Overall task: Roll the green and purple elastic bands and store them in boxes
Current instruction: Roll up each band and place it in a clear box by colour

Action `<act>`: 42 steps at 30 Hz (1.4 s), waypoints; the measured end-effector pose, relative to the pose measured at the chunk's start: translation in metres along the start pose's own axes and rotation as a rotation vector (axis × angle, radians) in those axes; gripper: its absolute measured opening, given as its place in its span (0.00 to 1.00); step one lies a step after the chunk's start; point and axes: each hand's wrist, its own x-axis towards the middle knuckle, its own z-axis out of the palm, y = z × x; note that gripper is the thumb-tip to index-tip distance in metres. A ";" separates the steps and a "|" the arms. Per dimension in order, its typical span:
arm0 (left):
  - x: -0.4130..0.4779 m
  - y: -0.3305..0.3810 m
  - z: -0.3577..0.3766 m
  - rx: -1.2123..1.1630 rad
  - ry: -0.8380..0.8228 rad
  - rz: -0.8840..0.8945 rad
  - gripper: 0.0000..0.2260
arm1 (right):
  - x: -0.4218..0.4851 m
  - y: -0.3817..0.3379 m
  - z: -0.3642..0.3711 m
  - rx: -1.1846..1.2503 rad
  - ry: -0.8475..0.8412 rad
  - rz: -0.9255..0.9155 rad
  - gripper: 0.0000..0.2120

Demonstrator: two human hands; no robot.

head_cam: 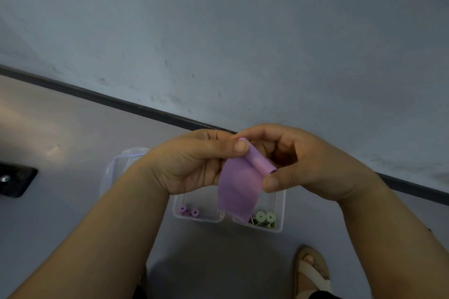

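Observation:
A purple elastic band (237, 184) is held up between both hands, its top end wound into a small roll and the loose part hanging down. My left hand (194, 160) pinches the roll's left end with thumb and fingers. My right hand (298, 162) pinches the right end. Below on the floor stand two clear plastic boxes: the left box (179, 213) holds two purple rolls (189, 210), the right box (279, 223) holds green rolls (264, 218). The hanging band hides part of the right box.
A clear lid (116, 167) lies on the floor behind my left wrist. A black object (14, 181) sits at the left edge. A sandalled foot (312, 272) is at the lower right. The wall meets the floor along a dark skirting (121, 102).

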 end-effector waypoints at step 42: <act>0.001 0.001 0.004 0.142 0.258 0.039 0.28 | 0.005 0.008 -0.002 0.090 -0.009 -0.054 0.27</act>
